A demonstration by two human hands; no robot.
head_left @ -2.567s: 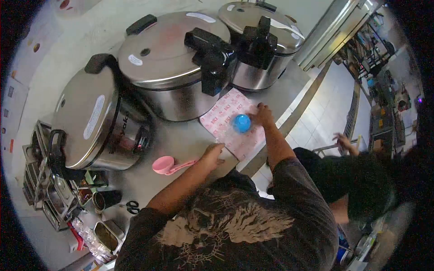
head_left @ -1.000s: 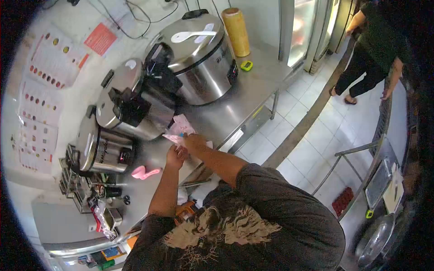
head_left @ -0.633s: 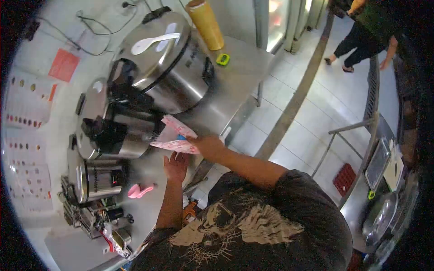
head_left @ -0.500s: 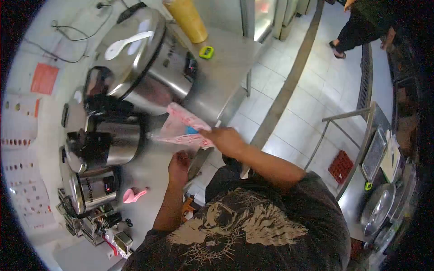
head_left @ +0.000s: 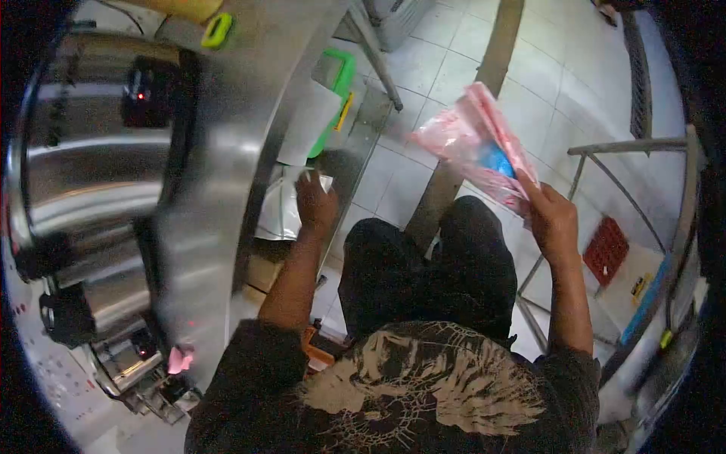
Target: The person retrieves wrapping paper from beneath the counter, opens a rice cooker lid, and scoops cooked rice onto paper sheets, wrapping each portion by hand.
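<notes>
White floor tiles [head_left: 556, 83], crossed by a dark strip [head_left: 503, 41], fill the middle and upper right of a kitchen. Along the left runs a stainless-steel table [head_left: 227, 174], bearing a row of big metal rice cookers [head_left: 98, 140] with black fittings; the nearest shows a small red light. At the right stands a metal frame [head_left: 635, 146]. The person's knees, in black trousers [head_left: 473, 265], point towards the tiles.

Beneath the tabletop, on a lower level, lie a shiny white plastic package [head_left: 278, 208], a white sheet [head_left: 311, 121] and a green plastic item [head_left: 344, 76] partly behind that sheet. Lower right, a dark red lattice tray [head_left: 605, 250] sits inside the frame's legs.

A folded sheet of pink printed paper [head_left: 503, 129] hangs in the air above the floor, well apart from the table, tilted. The right hand [head_left: 554, 219] pinches its lower edge. The left hand [head_left: 316, 203] is at the white package, fingertips over its upper edge; whether they grip it I cannot tell. A blue object [head_left: 495, 159] shows between the paper's folds, its shape mostly hidden. Near the lowest cooker is a blurred pink utensil [head_left: 180, 360]. Smallest, a lime-green device [head_left: 218, 30] rests at the table's far end.
</notes>
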